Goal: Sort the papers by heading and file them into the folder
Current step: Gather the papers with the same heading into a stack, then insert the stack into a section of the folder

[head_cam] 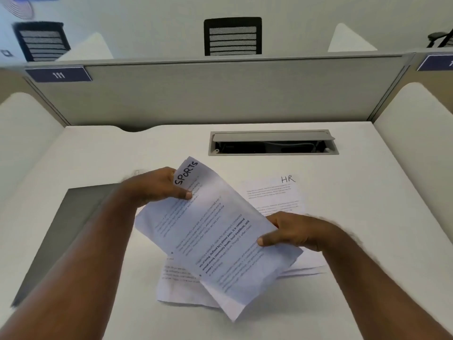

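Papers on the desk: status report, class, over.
Both hands, left and right, grip SPORTS sheet. HR sheet on desk. Grey folder left, unobstructed.

One head-worn camera looks forward and down, close over the desk [343, 241].

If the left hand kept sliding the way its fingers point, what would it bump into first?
Probably the sheet headed HR lying on the desk. The left hand, gripping the SPORTS sheet, points right towards it, though it may pass above; depth is unclear.
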`<act>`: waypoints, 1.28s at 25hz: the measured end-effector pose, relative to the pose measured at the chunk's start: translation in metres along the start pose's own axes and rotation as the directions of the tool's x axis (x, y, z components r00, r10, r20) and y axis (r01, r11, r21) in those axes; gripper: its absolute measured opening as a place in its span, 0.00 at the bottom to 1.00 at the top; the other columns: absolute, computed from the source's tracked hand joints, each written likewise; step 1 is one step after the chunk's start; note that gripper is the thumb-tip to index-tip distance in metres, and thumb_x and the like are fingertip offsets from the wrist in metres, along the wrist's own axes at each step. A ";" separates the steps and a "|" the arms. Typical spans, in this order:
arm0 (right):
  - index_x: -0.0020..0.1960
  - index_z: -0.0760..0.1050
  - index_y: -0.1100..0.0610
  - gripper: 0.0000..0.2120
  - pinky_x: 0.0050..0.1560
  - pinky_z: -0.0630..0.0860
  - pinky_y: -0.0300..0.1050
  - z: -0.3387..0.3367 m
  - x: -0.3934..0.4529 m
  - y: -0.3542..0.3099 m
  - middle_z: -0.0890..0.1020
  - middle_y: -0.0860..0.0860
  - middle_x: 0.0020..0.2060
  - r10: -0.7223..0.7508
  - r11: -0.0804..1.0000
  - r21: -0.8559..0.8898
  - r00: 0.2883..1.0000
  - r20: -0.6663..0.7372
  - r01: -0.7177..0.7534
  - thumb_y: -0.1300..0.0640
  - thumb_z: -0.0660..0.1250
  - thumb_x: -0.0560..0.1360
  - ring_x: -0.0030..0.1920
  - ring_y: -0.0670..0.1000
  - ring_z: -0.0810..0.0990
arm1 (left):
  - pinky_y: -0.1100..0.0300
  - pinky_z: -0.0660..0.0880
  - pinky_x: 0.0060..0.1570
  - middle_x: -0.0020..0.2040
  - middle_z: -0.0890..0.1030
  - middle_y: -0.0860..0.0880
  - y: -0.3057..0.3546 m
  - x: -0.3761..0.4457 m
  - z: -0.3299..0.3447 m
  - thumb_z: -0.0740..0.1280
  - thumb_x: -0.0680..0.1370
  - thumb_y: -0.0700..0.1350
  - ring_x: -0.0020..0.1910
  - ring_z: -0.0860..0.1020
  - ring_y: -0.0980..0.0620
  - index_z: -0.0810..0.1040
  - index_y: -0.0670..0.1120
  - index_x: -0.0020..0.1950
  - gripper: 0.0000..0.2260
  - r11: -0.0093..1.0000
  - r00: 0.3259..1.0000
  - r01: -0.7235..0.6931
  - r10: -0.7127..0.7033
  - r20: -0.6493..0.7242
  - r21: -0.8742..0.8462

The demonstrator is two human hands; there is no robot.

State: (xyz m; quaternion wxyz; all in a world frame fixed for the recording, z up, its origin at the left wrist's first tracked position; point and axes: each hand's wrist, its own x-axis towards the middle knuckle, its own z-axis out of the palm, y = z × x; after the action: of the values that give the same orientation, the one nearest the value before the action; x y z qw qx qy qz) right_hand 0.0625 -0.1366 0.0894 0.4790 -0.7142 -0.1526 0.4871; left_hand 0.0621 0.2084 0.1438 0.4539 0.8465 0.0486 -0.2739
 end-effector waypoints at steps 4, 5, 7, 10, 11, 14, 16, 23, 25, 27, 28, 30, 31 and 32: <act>0.59 0.80 0.58 0.16 0.61 0.77 0.58 0.042 0.037 0.020 0.86 0.53 0.53 0.028 0.993 0.118 0.994 -0.106 -0.016 0.59 0.71 0.73 0.55 0.57 0.84 | 0.51 0.81 0.52 0.52 0.85 0.45 -0.023 -0.002 -0.018 0.76 0.70 0.44 0.48 0.84 0.44 0.76 0.47 0.64 0.24 0.996 0.986 -0.043 0.031 -0.165 -0.074; 0.60 0.80 0.59 0.15 0.61 0.78 0.57 0.052 0.043 0.026 0.86 0.54 0.54 0.027 0.981 0.193 0.993 -0.119 -0.003 0.61 0.71 0.74 0.55 0.57 0.84 | 0.53 0.79 0.53 0.54 0.84 0.45 -0.034 -0.003 -0.023 0.75 0.73 0.40 0.50 0.83 0.46 0.73 0.47 0.69 0.25 0.991 0.949 -0.074 0.036 -0.312 -0.109; 0.62 0.78 0.61 0.16 0.60 0.78 0.52 0.069 0.054 0.034 0.85 0.55 0.55 0.022 0.944 0.329 0.983 -0.184 0.040 0.65 0.71 0.74 0.56 0.56 0.84 | 0.60 0.77 0.50 0.54 0.82 0.46 -0.061 -0.012 -0.035 0.70 0.77 0.37 0.51 0.81 0.48 0.72 0.46 0.69 0.21 0.988 0.795 -0.091 -0.001 -0.607 -0.121; 0.61 0.78 0.58 0.15 0.55 0.80 0.43 0.094 0.072 0.043 0.85 0.54 0.56 0.013 0.927 0.358 0.945 -0.326 0.111 0.65 0.71 0.75 0.54 0.50 0.84 | 0.65 0.72 0.33 0.46 0.80 0.47 -0.126 -0.031 -0.039 0.65 0.76 0.38 0.44 0.76 0.46 0.77 0.45 0.58 0.11 0.990 0.577 0.099 -0.139 -0.805 -0.100; 0.60 0.78 0.57 0.14 0.55 0.80 0.42 0.100 0.077 0.045 0.85 0.52 0.56 0.010 0.924 0.361 0.934 -0.356 0.128 0.64 0.71 0.75 0.54 0.49 0.84 | 0.63 0.72 0.34 0.44 0.79 0.46 -0.153 -0.036 -0.036 0.63 0.74 0.38 0.43 0.76 0.46 0.77 0.43 0.54 0.10 0.981 0.538 0.141 -0.191 -0.821 -0.135; 0.60 0.78 0.54 0.14 0.60 0.78 0.49 0.119 0.090 0.048 0.85 0.48 0.56 0.010 0.915 0.375 0.920 -0.391 0.149 0.61 0.71 0.75 0.56 0.49 0.83 | 0.51 0.76 0.55 0.59 0.80 0.40 -0.226 -0.050 -0.017 0.65 0.73 0.41 0.55 0.79 0.39 0.77 0.42 0.62 0.17 0.919 0.534 0.339 -0.365 -0.762 -0.203; 0.58 0.78 0.51 0.12 0.60 0.78 0.49 0.129 0.096 0.045 0.85 0.45 0.54 0.013 0.927 0.348 0.915 -0.402 0.140 0.60 0.71 0.75 0.55 0.48 0.83 | 0.45 0.72 0.63 0.69 0.74 0.42 -0.257 -0.057 -0.002 0.69 0.71 0.53 0.65 0.75 0.40 0.74 0.49 0.67 0.24 0.841 0.592 0.542 -0.391 -0.705 -0.012; 0.55 0.78 0.48 0.11 0.57 0.79 0.45 0.147 0.104 0.038 0.84 0.42 0.53 0.004 0.940 0.311 0.909 -0.416 0.139 0.60 0.70 0.76 0.54 0.46 0.83 | 0.46 0.70 0.64 0.67 0.73 0.42 -0.261 -0.057 0.022 0.70 0.73 0.49 0.66 0.71 0.38 0.71 0.46 0.67 0.24 0.799 0.661 0.574 -0.323 -0.677 0.180; 0.56 0.76 0.47 0.11 0.57 0.79 0.45 0.148 0.105 0.037 0.83 0.41 0.54 -0.002 0.942 0.305 0.907 -0.421 0.144 0.59 0.70 0.76 0.54 0.46 0.83 | 0.47 0.72 0.60 0.65 0.75 0.41 -0.253 -0.051 0.019 0.67 0.73 0.44 0.63 0.74 0.38 0.70 0.45 0.67 0.22 0.813 0.702 0.553 -0.338 -0.627 0.181; 0.58 0.76 0.49 0.13 0.57 0.79 0.45 0.150 0.107 0.037 0.83 0.42 0.54 -0.007 0.938 0.313 0.908 -0.420 0.152 0.59 0.70 0.76 0.54 0.47 0.82 | 0.49 0.74 0.55 0.60 0.77 0.40 -0.242 -0.048 0.012 0.64 0.73 0.39 0.57 0.77 0.38 0.68 0.46 0.68 0.22 0.814 0.720 0.553 -0.359 -0.594 0.179; 0.59 0.76 0.50 0.13 0.56 0.79 0.44 0.150 0.107 0.037 0.83 0.42 0.54 -0.010 0.934 0.320 0.908 -0.419 0.158 0.59 0.70 0.76 0.54 0.47 0.83 | 0.50 0.75 0.52 0.56 0.78 0.41 -0.236 -0.050 0.008 0.63 0.73 0.37 0.54 0.78 0.39 0.67 0.48 0.67 0.23 0.816 0.723 0.549 -0.355 -0.593 0.180; 0.60 0.76 0.51 0.13 0.54 0.79 0.42 0.151 0.108 0.036 0.84 0.42 0.54 -0.015 0.930 0.329 0.910 -0.415 0.165 0.59 0.70 0.76 0.54 0.47 0.83 | 0.52 0.76 0.44 0.50 0.76 0.44 -0.227 -0.058 0.000 0.60 0.73 0.34 0.46 0.77 0.43 0.66 0.51 0.66 0.23 0.814 0.718 0.544 -0.325 -0.615 0.204; 0.59 0.76 0.50 0.13 0.54 0.79 0.41 0.151 0.109 0.036 0.84 0.42 0.53 -0.019 0.928 0.331 0.910 -0.413 0.170 0.60 0.70 0.76 0.54 0.47 0.83 | 0.54 0.75 0.39 0.49 0.75 0.45 -0.223 -0.064 -0.005 0.58 0.73 0.33 0.43 0.76 0.45 0.67 0.51 0.65 0.23 0.816 0.716 0.536 -0.303 -0.628 0.217; 0.59 0.77 0.50 0.13 0.54 0.79 0.42 0.151 0.110 0.036 0.84 0.43 0.54 -0.024 0.928 0.330 0.911 -0.412 0.174 0.60 0.70 0.76 0.54 0.47 0.83 | 0.56 0.73 0.36 0.49 0.76 0.46 -0.217 -0.070 -0.011 0.57 0.74 0.32 0.42 0.76 0.46 0.69 0.51 0.64 0.22 0.815 0.715 0.532 -0.289 -0.637 0.227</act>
State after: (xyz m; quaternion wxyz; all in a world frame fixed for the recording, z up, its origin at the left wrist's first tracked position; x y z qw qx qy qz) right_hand -0.0209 0.0021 -0.0113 0.6469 -0.6900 0.0039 0.3245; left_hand -0.0640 0.3556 0.0229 0.1627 0.9281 0.3179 -0.1052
